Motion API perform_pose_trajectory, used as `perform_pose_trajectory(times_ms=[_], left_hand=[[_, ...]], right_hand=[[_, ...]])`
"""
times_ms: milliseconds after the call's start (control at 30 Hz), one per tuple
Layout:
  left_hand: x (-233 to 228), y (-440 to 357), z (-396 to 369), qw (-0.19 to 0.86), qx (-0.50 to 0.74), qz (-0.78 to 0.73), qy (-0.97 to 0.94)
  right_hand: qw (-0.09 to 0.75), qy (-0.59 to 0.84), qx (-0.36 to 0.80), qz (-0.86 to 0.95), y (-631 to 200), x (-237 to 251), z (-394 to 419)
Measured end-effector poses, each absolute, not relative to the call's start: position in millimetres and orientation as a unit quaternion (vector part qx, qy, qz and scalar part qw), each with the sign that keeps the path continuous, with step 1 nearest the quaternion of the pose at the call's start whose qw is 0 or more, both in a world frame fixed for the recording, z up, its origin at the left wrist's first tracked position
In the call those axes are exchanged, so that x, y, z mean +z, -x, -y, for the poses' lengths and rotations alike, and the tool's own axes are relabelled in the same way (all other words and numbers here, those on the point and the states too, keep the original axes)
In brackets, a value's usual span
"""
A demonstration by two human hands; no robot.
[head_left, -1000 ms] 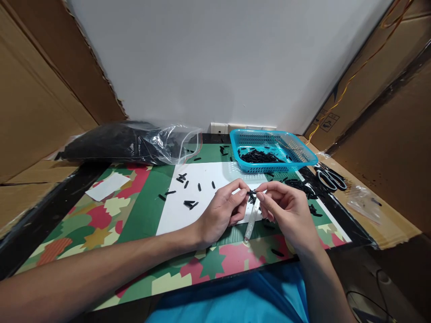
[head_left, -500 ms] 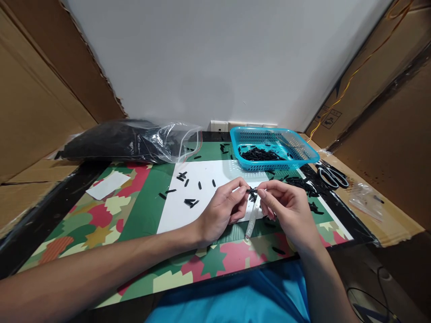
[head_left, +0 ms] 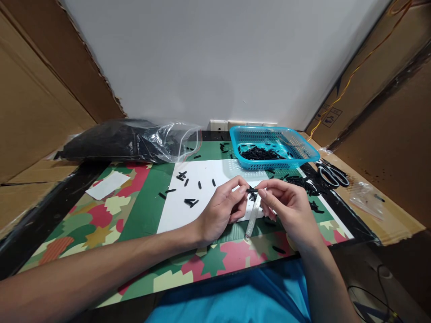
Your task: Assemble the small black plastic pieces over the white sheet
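Observation:
Above the white sheet (head_left: 198,215), my left hand (head_left: 224,204) pinches one end of a small black stick-like piece (head_left: 251,190). At its other end are the thumb and forefinger of my right hand (head_left: 286,204), also closed in a pinch. The fingertips partly cover the piece, so its exact kind cannot be made out. Just below it, more black pieces lie on the sheet. A narrow, pale translucent strip (head_left: 252,220) lies under my hands, pointing toward me. Several similar black pieces (head_left: 189,202) are scattered on the sheet left of my left hand.
A blue plastic basket (head_left: 279,164) with many black pieces stands at the back right. Beside it are black-and-white scissors (head_left: 332,175) and a small clear bag (head_left: 367,202). A large zip bag (head_left: 128,141) of black material lies back left, near a white paper (head_left: 107,185).
Both hands stay almost in place. The black piece between the fingertips looks slightly shifted, and my right fingertips have moved a little.

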State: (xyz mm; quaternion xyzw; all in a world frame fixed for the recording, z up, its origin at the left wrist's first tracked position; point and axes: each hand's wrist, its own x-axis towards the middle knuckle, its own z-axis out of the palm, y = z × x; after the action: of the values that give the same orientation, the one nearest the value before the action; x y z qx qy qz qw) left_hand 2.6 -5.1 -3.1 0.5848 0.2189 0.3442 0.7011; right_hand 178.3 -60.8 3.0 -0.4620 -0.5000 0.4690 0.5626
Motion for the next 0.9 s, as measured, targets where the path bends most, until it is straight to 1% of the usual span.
perform_pose_trajectory(times_ms=[500, 733, 900], left_hand=[[-1.5, -1.7, 5.6, 0.686, 0.337, -0.241, -0.598], [-1.3, -2.1, 5.7, 0.693, 0.335, -0.229, -0.595], [-0.7, -2.4, 5.6, 0.697, 0.327, -0.231, -0.595]], right_hand=[[0.552, 0.468, 0.453, 0.52, -178.1, 7.6, 62.1], [0.552, 0.447, 0.458, 0.534, -177.7, 6.1, 60.9], [0.552, 0.455, 0.441, 0.542, -178.2, 4.5, 60.7]])
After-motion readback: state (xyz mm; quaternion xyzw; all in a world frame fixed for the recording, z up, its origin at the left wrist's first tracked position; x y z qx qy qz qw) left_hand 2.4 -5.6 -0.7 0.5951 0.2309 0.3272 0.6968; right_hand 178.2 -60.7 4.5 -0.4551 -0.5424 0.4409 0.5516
